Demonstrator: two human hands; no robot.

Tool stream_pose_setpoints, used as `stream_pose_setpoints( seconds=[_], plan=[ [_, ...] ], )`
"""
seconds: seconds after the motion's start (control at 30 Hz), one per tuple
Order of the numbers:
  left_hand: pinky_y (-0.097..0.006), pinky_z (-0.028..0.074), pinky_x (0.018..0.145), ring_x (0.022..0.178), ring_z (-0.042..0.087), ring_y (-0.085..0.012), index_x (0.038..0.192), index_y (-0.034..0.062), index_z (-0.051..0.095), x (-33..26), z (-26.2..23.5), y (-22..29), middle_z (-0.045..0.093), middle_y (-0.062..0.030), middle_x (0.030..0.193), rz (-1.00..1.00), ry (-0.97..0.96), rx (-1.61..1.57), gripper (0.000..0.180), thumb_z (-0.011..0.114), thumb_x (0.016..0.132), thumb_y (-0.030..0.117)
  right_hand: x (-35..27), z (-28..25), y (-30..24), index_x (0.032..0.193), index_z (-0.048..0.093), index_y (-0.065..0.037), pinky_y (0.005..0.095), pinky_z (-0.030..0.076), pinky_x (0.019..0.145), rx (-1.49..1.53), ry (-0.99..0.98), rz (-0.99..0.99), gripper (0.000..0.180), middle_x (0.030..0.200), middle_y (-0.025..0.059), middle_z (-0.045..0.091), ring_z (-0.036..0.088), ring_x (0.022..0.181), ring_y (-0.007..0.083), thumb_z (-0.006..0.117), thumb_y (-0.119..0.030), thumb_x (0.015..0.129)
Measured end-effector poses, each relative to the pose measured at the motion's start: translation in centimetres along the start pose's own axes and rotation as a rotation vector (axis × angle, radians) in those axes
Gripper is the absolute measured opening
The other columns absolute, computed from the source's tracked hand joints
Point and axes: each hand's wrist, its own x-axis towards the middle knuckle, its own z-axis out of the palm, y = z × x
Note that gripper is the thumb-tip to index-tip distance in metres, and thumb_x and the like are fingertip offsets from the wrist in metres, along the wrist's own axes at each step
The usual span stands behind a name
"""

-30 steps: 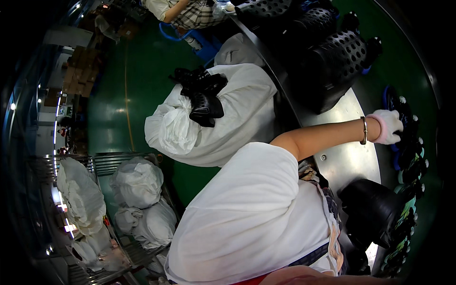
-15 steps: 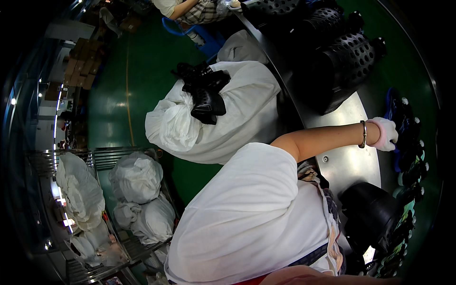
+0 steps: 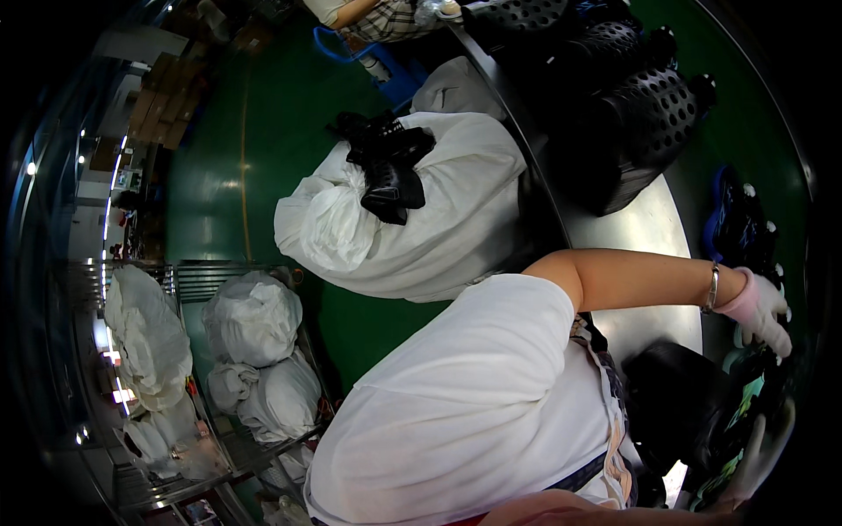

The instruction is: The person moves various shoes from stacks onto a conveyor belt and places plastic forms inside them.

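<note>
My left hand (image 3: 761,309) wears a pale glove with a pink cuff, and a thin bracelet sits on the wrist. The arm reaches out from my white sleeve across the shiny metal table (image 3: 651,230). Its fingers spread down onto a row of dark items with white dots (image 3: 745,230) at the table's right edge. Whether they grip anything is unclear. My right hand (image 3: 756,458), also gloved and blurred, is low at the right edge beside dark and green pieces. A black bag-like heap (image 3: 677,405) lies between my body and both hands.
A big white sack (image 3: 456,219) topped with black items (image 3: 390,171) stands on the green floor beside the table. Black perforated baskets (image 3: 653,114) crowd the table's far end. A wire cage (image 3: 197,280) holds several tied white sacks. Another person (image 3: 368,13) works at the top.
My left hand has slid along the row of dark items toward the lower right. My right hand has come into view at the lower right edge.
</note>
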Motion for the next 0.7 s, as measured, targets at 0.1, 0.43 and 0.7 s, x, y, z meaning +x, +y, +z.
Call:
stream_pose_setpoints(
  seconds=[0.1,0.43,0.7],
  plan=[
    [-0.036,0.054,0.085,0.094,0.067,-0.0289,0.121,-0.0125,0.052,-0.4,0.3,-1.1,0.064,-0.0237,0.110,0.017,-0.108,-0.503,0.071,0.068,0.082,0.045,4.3,2.4,-1.0,0.139,0.035,0.003,0.0356,0.030,0.109,0.079,-0.173,-0.267,0.054,0.139,0.0163,0.042,0.040,0.131,0.0247,0.051,0.003,0.088],
    [-0.030,0.053,0.068,0.079,0.060,-0.0143,0.092,0.0054,0.057,-2.0,-2.1,-3.1,0.060,-0.0019,0.085,0.245,0.448,-0.787,0.027,0.074,0.077,0.021,10.1,9.6,-6.4,0.127,0.048,0.005,0.0282,0.043,0.091,-0.203,-0.139,-0.285,0.037,0.113,0.0134,0.058,0.055,0.104,0.0175,0.054,-0.014,0.095],
    [-0.027,0.052,0.064,0.078,0.060,-0.0123,0.100,0.0045,0.064,-1.2,-3.1,-6.3,0.064,-0.0031,0.090,0.286,0.463,-0.775,0.032,0.075,0.079,0.026,11.6,11.5,-8.1,0.116,0.057,0.004,0.0285,0.045,0.086,-0.159,-0.317,-0.258,0.031,0.106,0.0125,0.064,0.059,0.097,0.0173,0.056,-0.014,0.091]
  ],
)
